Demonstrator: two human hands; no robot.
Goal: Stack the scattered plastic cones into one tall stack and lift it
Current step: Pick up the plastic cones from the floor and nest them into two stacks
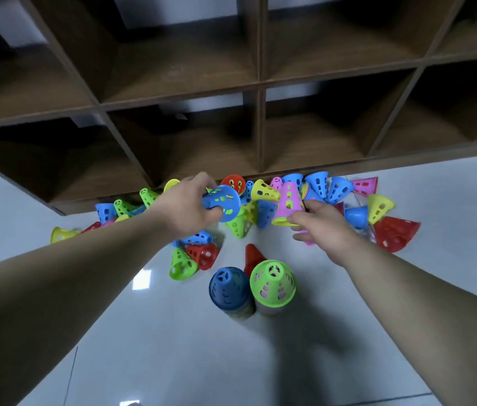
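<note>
Pale glossy floor w/ brown cubby shelf behind, head view. Loose cones lie along shelf base. Left hand fingers wrap a blue cone; right hand at a pink cone, grip unclear. Nearer stand a blue-topped stack & a green-topped stack. Best: turn blue cone wide end down, centre over a stack, later merge both.

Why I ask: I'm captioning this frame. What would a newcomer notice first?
Bright scattered cones litter the floor along the foot of the wooden shelf. Above them the left hand grips a blue cone; the right hand reaches for a pink cone. Nearer, a blue-topped stack and a green-topped stack stand side by side.
</note>
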